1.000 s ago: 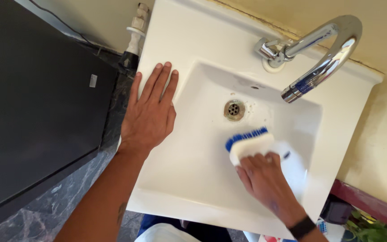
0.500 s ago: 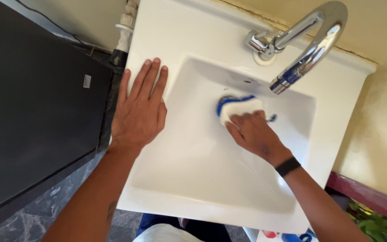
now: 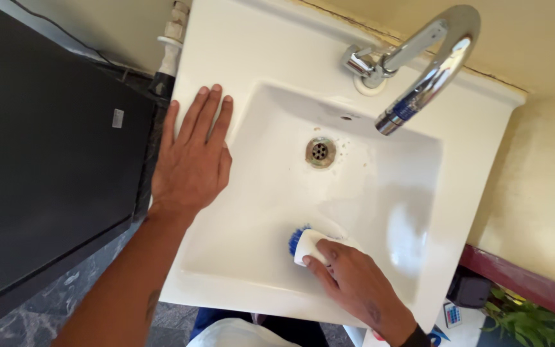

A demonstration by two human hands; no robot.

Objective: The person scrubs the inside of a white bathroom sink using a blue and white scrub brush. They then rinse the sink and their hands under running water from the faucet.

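Right hand (image 3: 354, 283) presses scrub brush (image 3: 304, 243) inside sink (image 3: 252, 45)

Small pale rectangular label (image 3: 117, 118) on flat top of black appliance (image 3: 46, 154), left of frame, near appliance's right edge, just left of sink's left rim. Label light grey-white, slightly tilted; print too small to tell.

Blue band (image 3: 410, 104) wraps chrome faucet spout (image 3: 433, 67) near its outlet, upper right of centre; sticker-like, marks unreadable.

Lower right corner of frame, beyond sink's edge: small white rectangular item with coloured dots (image 3: 452, 315), beside a dark box-shaped object (image 3: 470, 290); kind unclear. No screens, no signs in view.
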